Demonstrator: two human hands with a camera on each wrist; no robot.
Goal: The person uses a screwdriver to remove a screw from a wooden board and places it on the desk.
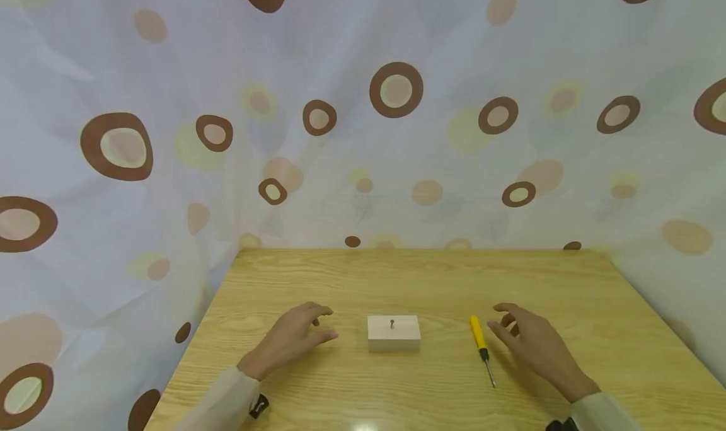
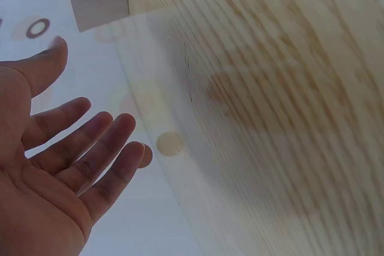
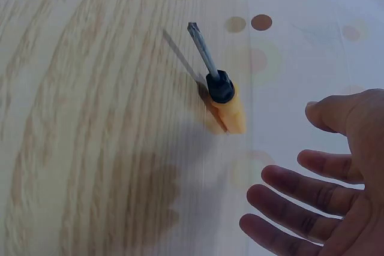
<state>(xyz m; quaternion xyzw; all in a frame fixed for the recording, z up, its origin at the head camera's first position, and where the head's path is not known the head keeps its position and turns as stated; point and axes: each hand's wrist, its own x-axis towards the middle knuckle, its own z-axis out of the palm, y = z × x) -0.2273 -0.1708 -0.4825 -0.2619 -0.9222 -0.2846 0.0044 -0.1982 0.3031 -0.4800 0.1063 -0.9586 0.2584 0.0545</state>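
A pale wooden block [image 1: 394, 335] lies on the table between the two hands, with a screw [image 1: 392, 323] standing up from its top face. Right of the block is a screwdriver [image 1: 479, 336] with a yellow handle, a black collar and a metal shaft pointing toward the near edge. My left hand [image 1: 292, 338], fingers relaxed and holding nothing, is left of the block, apart from it. My right hand [image 1: 533, 343] is just right of the screwdriver without touching it. In the right wrist view the screwdriver's tip [image 3: 193, 27] looks cross-shaped.
The wood-grain table [image 1: 340, 280] runs back to a hanging white sheet [image 1: 351, 154] printed with brown, yellow and beige circles. The same sheet closes in the left and right sides. A dark band [image 1: 259, 406] sits at the left wrist.
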